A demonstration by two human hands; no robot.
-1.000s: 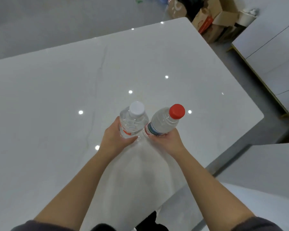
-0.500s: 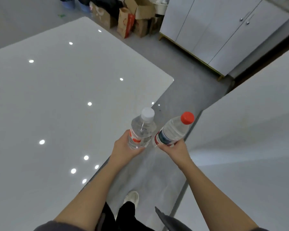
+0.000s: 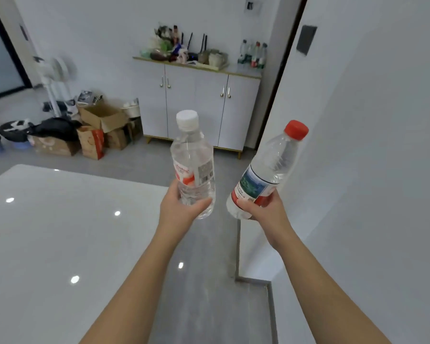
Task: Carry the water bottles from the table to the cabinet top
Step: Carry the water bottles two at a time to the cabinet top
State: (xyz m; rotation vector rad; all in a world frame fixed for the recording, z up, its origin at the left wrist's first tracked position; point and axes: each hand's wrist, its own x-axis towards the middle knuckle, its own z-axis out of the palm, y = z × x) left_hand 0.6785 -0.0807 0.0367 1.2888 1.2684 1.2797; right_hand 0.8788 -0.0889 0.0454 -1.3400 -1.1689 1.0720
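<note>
Between tabletop (image 3: 60, 232) and cabinet (image 3: 196, 100), each hand's grip wraps one bottle: left hand (image 3: 181, 209) the white-capped bottle (image 3: 193, 167), right hand (image 3: 266, 209) the red-capped bottle (image 3: 271, 167). Transit step; next, standing both on the cabinet top.

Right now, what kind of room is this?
Probably a home living or dining area: a glossy white table, a white storage cabinet with a crowded top, and cardboard boxes on the floor.

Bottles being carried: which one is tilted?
The red-capped bottle in the right hand; the white-capped bottle in the left hand stands nearly upright.
</note>
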